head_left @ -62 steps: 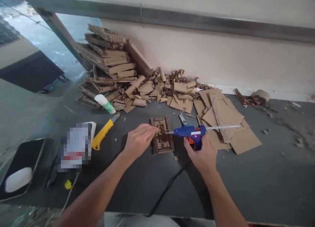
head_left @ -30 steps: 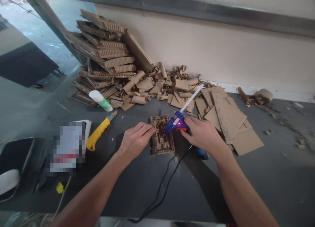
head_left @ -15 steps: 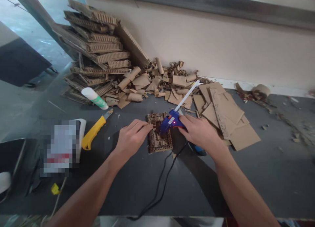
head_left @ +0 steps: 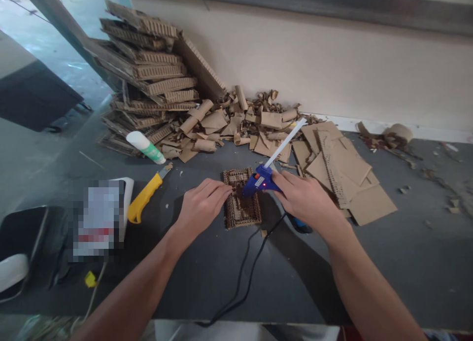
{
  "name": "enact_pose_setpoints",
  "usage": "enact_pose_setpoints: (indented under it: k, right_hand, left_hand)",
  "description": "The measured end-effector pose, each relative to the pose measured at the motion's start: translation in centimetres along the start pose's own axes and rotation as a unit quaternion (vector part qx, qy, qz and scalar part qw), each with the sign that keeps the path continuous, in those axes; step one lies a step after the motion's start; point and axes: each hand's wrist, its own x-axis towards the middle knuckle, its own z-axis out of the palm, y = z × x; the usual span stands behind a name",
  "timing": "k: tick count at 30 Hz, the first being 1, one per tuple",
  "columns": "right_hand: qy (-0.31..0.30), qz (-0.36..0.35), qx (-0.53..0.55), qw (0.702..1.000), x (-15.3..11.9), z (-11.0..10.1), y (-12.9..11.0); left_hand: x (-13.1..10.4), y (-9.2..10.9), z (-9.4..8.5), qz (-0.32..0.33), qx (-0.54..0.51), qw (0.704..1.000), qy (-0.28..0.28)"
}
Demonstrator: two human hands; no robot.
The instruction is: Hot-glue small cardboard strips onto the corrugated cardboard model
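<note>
A blue hot glue gun (head_left: 259, 181) is gripped in my right hand (head_left: 305, 198); a long white glue stick (head_left: 285, 143) juts up from its back, and a small red light glows on its side. Its nozzle end is over a small rectangular piece built of corrugated cardboard strips (head_left: 243, 218), lying flat on the table. My left hand (head_left: 203, 203) is closed in a pinch at the left edge of that piece; whatever the fingertips hold is too small to make out. A black cord (head_left: 251, 272) trails from the glue gun toward the front edge.
Stacked corrugated panels (head_left: 158, 72) rise at the back left, beside loose cardboard scraps (head_left: 214, 121). Flat cardboard sheets (head_left: 349, 171) lie to the right. A yellow-handled knife (head_left: 146, 198), a white-and-green glue tube (head_left: 146, 147) and a blurred white device (head_left: 99, 218) sit on the left.
The whole view has shifted slightly to the right. Both hands, the glue gun and the cardboard piece keep nearly the same places relative to one another.
</note>
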Motion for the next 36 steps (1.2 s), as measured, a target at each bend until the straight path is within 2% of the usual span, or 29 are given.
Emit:
enact_pose_setpoints:
  k: [6, 18, 22, 31, 36]
  right_hand:
    - [-0.014, 0.008, -0.013, 1.000, -0.2, -0.8, -0.3]
    - [0.078, -0.009, -0.031, 0.996, -0.5, -1.1, -1.2]
    - [0.096, -0.013, -0.037, 0.995, -0.5, -1.2, -1.6]
    - [0.083, -0.015, -0.044, 0.995, -0.5, -1.8, -2.2]
    - [0.120, -0.011, -0.026, 0.992, -0.7, -1.9, -1.7]
  left_hand:
    - [0.0, 0.5, 0.2, 0.011, 0.002, 1.000, -0.021]
    - [-0.2, 0.6, 0.5, -0.004, 0.006, 0.999, -0.049]
    - [-0.3, 0.5, 0.5, -0.003, -0.008, 0.999, -0.048]
    - [-0.4, 0.5, 0.8, -0.019, 0.011, 0.999, -0.028]
    - [-0.3, 0.6, 1.0, -0.016, 0.023, 1.000, -0.015]
